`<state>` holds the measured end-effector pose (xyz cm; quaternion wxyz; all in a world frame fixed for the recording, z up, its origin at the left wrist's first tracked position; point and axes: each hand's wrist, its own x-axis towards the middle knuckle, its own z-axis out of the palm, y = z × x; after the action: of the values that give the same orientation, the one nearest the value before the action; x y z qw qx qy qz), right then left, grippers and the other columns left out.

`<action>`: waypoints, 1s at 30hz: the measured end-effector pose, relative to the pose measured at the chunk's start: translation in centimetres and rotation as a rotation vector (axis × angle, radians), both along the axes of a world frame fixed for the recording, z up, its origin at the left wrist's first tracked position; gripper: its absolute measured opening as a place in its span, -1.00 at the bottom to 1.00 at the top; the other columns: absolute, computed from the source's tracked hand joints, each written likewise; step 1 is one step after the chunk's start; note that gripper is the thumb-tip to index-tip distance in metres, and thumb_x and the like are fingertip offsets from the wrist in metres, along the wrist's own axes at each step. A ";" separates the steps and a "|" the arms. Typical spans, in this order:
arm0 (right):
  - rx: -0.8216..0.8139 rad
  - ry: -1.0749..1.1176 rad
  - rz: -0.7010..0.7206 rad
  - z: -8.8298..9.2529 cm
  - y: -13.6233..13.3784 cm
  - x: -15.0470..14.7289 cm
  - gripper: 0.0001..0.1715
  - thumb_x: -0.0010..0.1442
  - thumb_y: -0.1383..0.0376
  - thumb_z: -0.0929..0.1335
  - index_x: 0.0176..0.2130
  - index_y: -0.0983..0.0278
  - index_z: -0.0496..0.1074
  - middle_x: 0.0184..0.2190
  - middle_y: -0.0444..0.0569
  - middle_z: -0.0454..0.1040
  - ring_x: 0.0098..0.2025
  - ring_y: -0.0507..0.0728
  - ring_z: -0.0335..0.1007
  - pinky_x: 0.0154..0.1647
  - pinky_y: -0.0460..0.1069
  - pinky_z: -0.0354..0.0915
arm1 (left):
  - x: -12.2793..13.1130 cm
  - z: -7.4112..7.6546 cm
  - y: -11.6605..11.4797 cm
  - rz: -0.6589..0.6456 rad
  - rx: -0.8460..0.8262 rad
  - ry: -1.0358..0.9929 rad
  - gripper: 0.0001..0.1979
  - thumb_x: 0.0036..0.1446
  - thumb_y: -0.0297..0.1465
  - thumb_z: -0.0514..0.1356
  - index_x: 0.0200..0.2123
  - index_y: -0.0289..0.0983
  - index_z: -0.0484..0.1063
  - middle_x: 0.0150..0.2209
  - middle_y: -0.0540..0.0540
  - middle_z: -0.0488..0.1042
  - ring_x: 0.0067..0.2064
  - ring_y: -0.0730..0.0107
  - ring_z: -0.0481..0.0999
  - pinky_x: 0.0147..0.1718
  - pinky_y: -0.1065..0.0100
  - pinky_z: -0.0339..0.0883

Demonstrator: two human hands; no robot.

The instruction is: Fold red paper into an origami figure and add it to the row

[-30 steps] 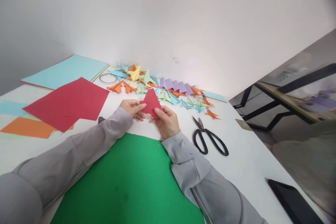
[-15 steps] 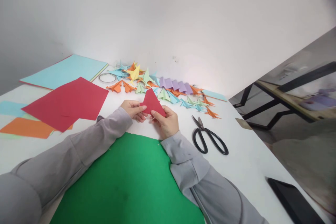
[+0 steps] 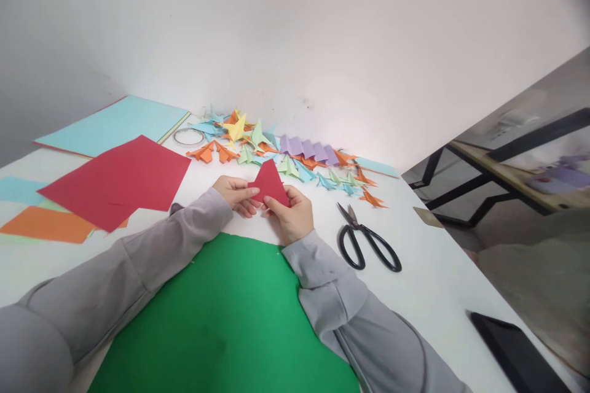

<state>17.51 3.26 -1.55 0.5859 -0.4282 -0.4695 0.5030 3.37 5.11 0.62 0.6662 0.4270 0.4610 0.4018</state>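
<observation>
A small piece of folded red paper [image 3: 270, 183] is held up between my two hands, its point facing away from me. My left hand [image 3: 236, 194] pinches its left edge between thumb and fingers. On the other side my right hand [image 3: 294, 211] grips the lower right part, the thumb lying on top. The folds underneath are hidden. Below my wrists a green sheet [image 3: 225, 313] covers the front of the white table. Black-handled scissors [image 3: 364, 238] lie partly spread to the right of my right hand.
Several folded paper shapes [image 3: 308, 149] in many colours line the wall. On the left lie red paper [image 3: 124, 178], orange paper [image 3: 50, 224] and a blue-topped stack [image 3: 115, 124]. A wire ring [image 3: 188, 136] is near the stack. A black phone-like device [image 3: 516, 350] rests at the right edge.
The folded red paper has tipped slightly and come a little lower and to the right. Both hands keep their hold, nearly in place.
</observation>
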 end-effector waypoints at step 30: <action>0.061 -0.193 -0.111 0.3 -0.2 0.1 -0.74 -0.23 0.26 0.46 -0.48 0.30 0.38 -0.69 -0.20 0.39 -0.69 -0.02 0.20 -0.65 -0.08 0.19 | -0.2 0.1 0.2 -0.027 -0.029 -0.028 -0.84 -0.17 -0.46 0.33 -0.61 -0.45 0.45 -0.64 -0.15 0.49 -0.63 0.40 0.48 -0.61 0.43 0.43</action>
<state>17.60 3.01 -1.29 0.5776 -0.4820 -0.5144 0.4117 3.13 5.33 0.70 0.6840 0.4178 0.4514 0.3921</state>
